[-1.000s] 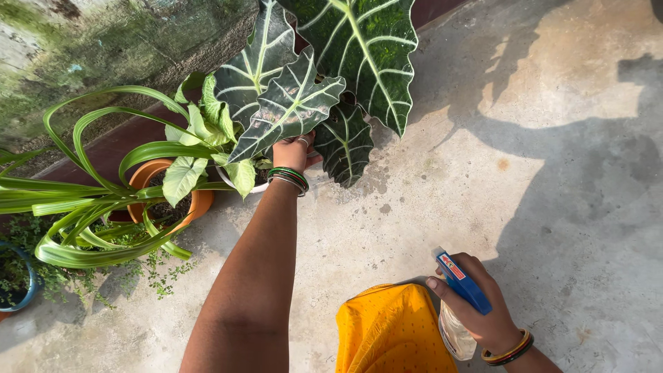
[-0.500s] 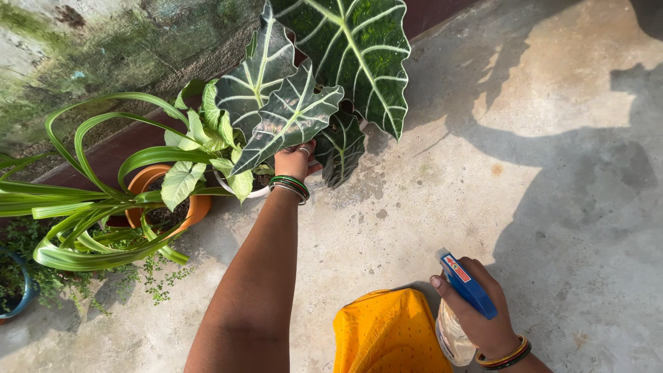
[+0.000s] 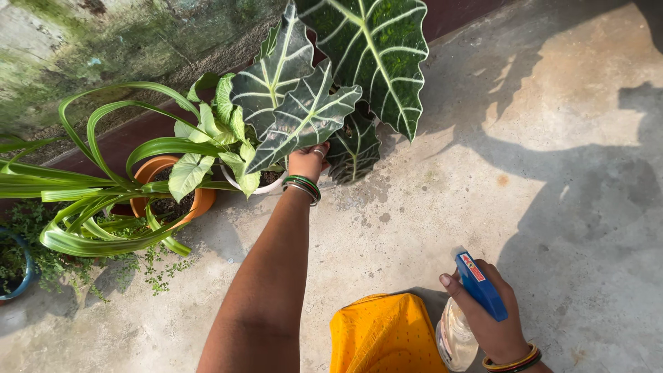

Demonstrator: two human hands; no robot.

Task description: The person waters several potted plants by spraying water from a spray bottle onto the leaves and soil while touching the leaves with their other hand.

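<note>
While our left hand [image 3: 307, 161] reaches under the big dark leaves [image 3: 331, 76] and closes on the rim of the white pot [image 3: 266, 185], our right hand [image 3: 492, 319] is wrapped around a spray bottle [image 3: 464, 319] low at the near edge of the concrete floor [image 3: 539, 173]. The bottle has a blue trigger head and a clear body; how full it is we cannot tell. The white pot holds dark soil, the white-veined plant and some paler green leaves, and it stands by the foot of the mossy wall [image 3: 103, 48]. Just beside it on the left stands an orange pot [image 3: 169, 197] with soil and long strap-like leaves. At the far left edge a blue pot [image 3: 19, 273] carries small-leaved greenery. Yellow cloth [image 3: 383, 335] shows between our arms.
</note>
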